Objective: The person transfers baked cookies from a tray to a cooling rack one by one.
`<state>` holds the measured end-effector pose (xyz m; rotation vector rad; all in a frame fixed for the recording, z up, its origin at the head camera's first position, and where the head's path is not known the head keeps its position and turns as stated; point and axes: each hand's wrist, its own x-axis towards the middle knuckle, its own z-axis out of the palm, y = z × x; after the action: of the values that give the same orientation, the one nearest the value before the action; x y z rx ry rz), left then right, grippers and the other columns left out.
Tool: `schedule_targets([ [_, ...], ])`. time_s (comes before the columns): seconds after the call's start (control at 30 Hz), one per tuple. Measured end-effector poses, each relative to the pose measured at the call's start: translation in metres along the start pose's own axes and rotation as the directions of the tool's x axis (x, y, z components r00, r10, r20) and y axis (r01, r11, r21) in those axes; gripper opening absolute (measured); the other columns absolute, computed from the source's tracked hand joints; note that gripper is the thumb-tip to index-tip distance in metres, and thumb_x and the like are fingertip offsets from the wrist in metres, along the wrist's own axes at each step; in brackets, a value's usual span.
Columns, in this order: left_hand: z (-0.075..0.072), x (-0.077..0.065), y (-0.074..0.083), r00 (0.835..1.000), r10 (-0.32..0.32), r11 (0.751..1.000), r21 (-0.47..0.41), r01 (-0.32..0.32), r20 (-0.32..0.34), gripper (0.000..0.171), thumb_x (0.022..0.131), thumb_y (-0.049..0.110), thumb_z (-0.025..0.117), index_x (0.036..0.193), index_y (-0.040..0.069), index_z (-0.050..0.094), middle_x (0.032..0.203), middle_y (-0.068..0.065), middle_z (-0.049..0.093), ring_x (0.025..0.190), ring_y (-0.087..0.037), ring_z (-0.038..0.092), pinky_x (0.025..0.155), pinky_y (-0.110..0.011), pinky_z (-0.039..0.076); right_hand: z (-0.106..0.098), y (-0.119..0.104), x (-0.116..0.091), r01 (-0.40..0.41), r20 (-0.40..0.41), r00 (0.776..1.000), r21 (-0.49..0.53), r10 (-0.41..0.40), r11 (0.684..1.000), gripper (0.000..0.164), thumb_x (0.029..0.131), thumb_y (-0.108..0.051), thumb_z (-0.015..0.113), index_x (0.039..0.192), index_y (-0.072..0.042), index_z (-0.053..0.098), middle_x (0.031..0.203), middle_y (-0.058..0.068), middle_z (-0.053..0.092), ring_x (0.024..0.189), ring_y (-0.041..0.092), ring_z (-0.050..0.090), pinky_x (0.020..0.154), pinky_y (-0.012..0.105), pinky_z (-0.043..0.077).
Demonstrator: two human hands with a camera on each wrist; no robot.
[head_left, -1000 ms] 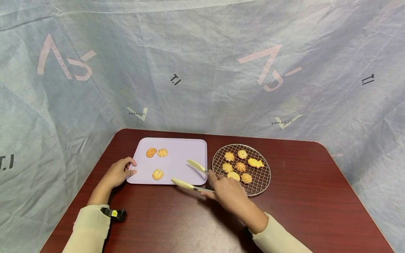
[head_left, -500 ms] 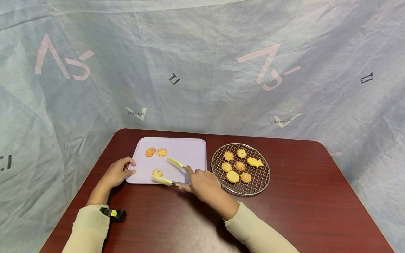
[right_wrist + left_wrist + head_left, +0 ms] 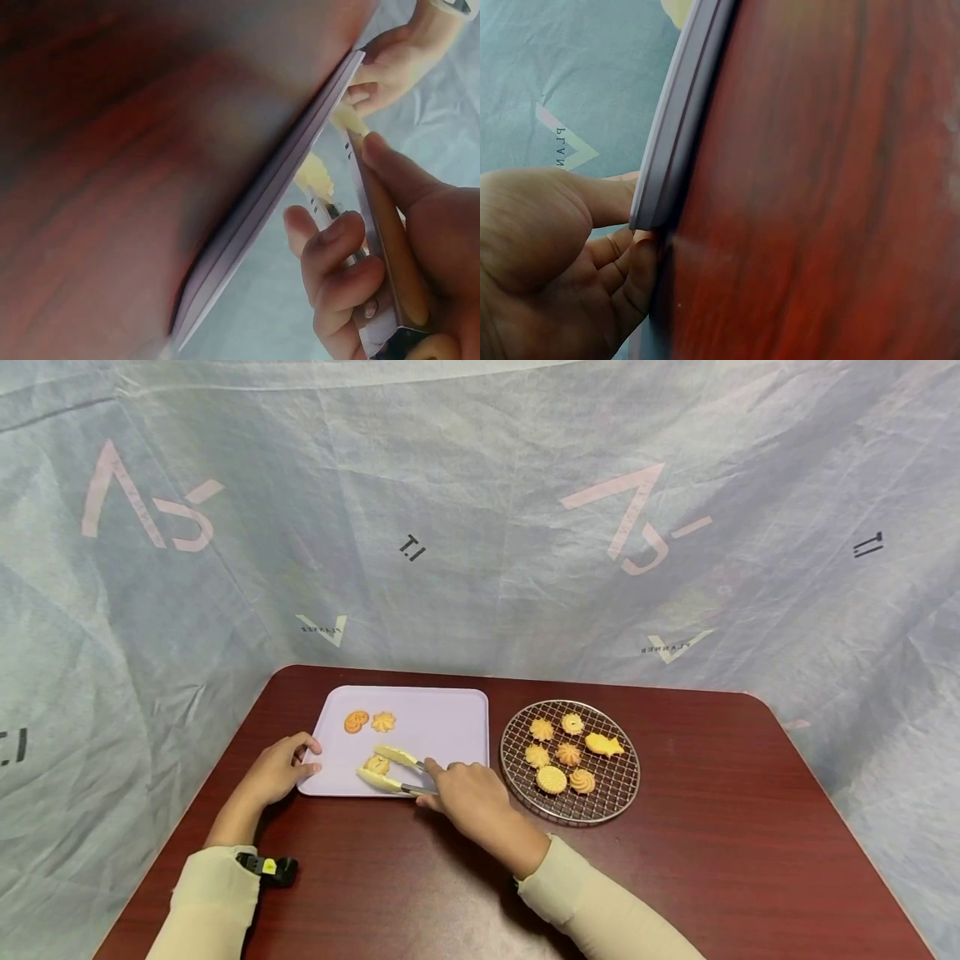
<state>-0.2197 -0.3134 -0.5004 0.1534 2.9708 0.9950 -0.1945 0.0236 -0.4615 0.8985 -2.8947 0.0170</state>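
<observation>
My left hand (image 3: 276, 770) grips the near left corner of a pale lilac tray (image 3: 446, 718). In the left wrist view the thumb lies over the tray's rim (image 3: 667, 135), with fingers beneath. My right hand (image 3: 471, 795) holds metal tongs (image 3: 381, 225) with cream-yellow tips. The tong tips stand on either side of a round piped cookie (image 3: 377, 765) near the tray's front edge. Farther back on the tray lie a browner swirled cookie (image 3: 356, 721) and a star-shaped cookie (image 3: 383, 722), side by side.
Right of the tray is a round wire rack (image 3: 628, 785) bearing several cookies, among them a fish-shaped cookie (image 3: 603, 744) and a flat round cookie (image 3: 551, 780). Both stand on a dark red wooden table (image 3: 720, 827). Grey cloth (image 3: 480, 527) hangs behind.
My right hand has moved left from beside the rack, bringing the tongs over the tray. Their tips have drawn closer together around the front cookie. My left hand has stayed at the tray corner.
</observation>
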Motion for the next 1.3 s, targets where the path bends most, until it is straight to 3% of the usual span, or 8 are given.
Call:
schedule_targets([
  [0.33,0.001,0.000,-0.001,1.000,-0.001,1.000,-0.002,0.001,0.002,0.018,0.093,0.003,0.073,0.108,0.003,0.062,0.089,-0.010,0.053,0.077,-0.022,0.049,0.067,-0.037,0.040,-0.009,0.009,-0.009,0.005,-0.013,1.000,0.035,-0.005,0.999,0.051,0.093,-0.059,0.066,0.131,-0.024,0.064,0.083,0.007,0.072,0.066,0.025,0.068,0.050,0.038,0.050],
  [0.57,0.001,0.000,-0.002,1.000,-0.003,1.000,-0.007,0.003,0.006,0.018,0.093,0.003,0.073,0.108,0.003,0.063,0.089,-0.010,0.054,0.076,-0.021,0.050,0.066,-0.036,0.041,-0.017,0.025,-0.024,-0.030,-0.009,0.999,0.058,0.030,0.998,0.056,0.094,-0.059,0.064,0.139,-0.024,0.061,0.089,0.009,0.074,0.072,0.027,0.071,0.053,0.039,0.053],
  [0.97,0.001,0.001,0.000,1.000,-0.005,1.000,-0.002,0.005,0.003,0.017,0.093,0.003,0.072,0.108,0.003,0.063,0.089,-0.010,0.053,0.075,-0.022,0.050,0.067,-0.037,0.040,-0.022,0.058,-0.059,-0.070,-0.073,0.994,0.146,0.081,0.987,0.058,0.093,-0.053,0.069,0.140,-0.020,0.064,0.095,0.010,0.076,0.073,0.028,0.071,0.053,0.038,0.052],
  [1.17,0.002,0.001,0.000,1.000,-0.010,1.000,-0.005,0.010,0.001,0.018,0.093,0.003,0.073,0.108,0.003,0.062,0.089,-0.010,0.053,0.076,-0.022,0.049,0.066,-0.037,0.040,-0.027,0.081,-0.085,-0.125,-0.075,0.988,0.146,0.137,0.981,0.056,0.092,-0.049,0.072,0.140,-0.020,0.064,0.073,0.003,0.067,0.059,0.023,0.062,0.049,0.036,0.048],
  [1.3,0.002,0.001,-0.001,1.000,-0.013,1.000,0.000,0.013,0.001,0.018,0.093,0.003,0.073,0.108,0.004,0.062,0.089,-0.010,0.053,0.076,-0.022,0.049,0.067,-0.036,0.040,-0.032,0.101,-0.105,-0.180,-0.065,0.980,0.139,0.190,0.974,0.058,0.094,-0.048,0.072,0.143,-0.020,0.062,0.079,0.007,0.069,0.061,0.025,0.064,0.053,0.038,0.052],
])
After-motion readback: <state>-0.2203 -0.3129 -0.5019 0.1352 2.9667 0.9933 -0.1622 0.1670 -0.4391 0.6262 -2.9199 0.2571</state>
